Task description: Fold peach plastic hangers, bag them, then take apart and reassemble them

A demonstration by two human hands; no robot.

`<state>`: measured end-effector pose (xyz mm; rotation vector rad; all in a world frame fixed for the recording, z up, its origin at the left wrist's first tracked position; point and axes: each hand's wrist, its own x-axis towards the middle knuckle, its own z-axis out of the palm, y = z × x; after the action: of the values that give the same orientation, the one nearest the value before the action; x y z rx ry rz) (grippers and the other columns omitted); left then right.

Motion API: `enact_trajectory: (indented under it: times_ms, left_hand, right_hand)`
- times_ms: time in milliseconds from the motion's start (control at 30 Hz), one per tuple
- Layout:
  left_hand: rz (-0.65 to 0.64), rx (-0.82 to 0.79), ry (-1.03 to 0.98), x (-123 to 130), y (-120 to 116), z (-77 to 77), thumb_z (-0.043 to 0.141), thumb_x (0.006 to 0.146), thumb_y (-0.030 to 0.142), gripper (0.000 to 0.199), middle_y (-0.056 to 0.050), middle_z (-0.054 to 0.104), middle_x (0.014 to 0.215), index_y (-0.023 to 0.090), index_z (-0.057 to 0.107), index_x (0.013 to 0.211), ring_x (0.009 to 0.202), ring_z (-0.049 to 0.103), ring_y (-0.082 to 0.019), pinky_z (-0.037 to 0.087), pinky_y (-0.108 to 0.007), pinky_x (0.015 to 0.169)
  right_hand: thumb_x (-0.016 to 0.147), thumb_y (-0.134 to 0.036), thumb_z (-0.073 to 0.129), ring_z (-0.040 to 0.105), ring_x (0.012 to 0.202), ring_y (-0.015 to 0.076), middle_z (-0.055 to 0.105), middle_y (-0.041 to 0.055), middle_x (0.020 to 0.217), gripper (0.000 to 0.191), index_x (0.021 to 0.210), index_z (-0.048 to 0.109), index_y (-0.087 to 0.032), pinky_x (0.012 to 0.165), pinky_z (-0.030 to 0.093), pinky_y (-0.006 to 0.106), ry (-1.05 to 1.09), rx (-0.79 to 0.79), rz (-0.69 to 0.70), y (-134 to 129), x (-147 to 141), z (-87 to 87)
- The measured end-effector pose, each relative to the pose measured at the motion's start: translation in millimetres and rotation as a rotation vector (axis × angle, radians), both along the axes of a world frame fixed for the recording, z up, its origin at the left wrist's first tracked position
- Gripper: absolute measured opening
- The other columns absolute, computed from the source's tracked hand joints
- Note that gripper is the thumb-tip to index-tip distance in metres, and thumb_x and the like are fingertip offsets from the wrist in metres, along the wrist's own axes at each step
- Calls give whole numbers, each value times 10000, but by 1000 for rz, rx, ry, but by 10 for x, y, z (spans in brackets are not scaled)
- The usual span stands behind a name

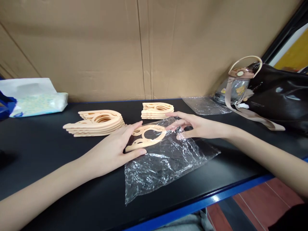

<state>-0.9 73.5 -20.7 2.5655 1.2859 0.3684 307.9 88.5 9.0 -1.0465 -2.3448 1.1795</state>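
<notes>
My left hand (115, 149) grips the open end of a beige folding hanger (157, 141), with the thumb along its near side and fingers along the far side. The hanger lies at a clear plastic bag (166, 170); whether it is inside or on top, I cannot tell. My right hand (190, 125) touches the crumpled upper part of the bag near the hanger's rounded tip, its fingers spread apart. Left of the bag is a stack of matching folding hangers (108, 123). A smaller stack of hangers (157, 110) sits behind the bag, close to my right fingertips.
On the black table (96, 199), a tissue pack (40, 104) lies at the far left. Another clear bag (204, 105) lies back right, beside a strapped water bottle (234, 85) and a black leather bag (279, 93). Cardboard (101, 48) stands behind; a blue edge (216, 199) runs along the front.
</notes>
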Motion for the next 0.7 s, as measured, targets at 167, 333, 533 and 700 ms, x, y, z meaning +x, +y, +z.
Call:
enact_trajectory:
  times_ms: [167,333,533,700]
  left_hand:
    - [-45,24,26,2,5,4,474,900,672,753,-88,465,1523,222,363,1494,1354,475,-314,401,-453,1116]
    - [-60,39,54,-10,8,-24,465,911,663,743,-77,382,1582,244,347,1513,1418,399,-311,353,-473,1156]
    - [-41,20,74,-25,7,-41,450,918,660,770,-85,344,1599,224,311,1538,1448,347,-321,316,-495,1177]
    - [-80,35,43,-42,19,-59,465,922,640,796,-93,310,1609,227,245,1566,1457,325,-321,315,-502,1178]
  right_hand:
    - [903,-320,581,583,1219,294,621,115,1355,754,1559,216,-239,985,474,479,-356,420,-105,-63,67,69]
    - [890,-282,556,665,1020,326,692,146,1182,745,1556,242,-172,833,527,467,-654,775,-254,12,63,-19]
    - [890,-222,492,661,971,329,703,157,1074,660,1521,330,-117,793,525,450,-737,920,-329,112,75,-87]
    - [947,-317,492,607,1114,326,669,152,1190,528,1448,437,-158,955,478,503,-531,977,-373,171,85,-70]
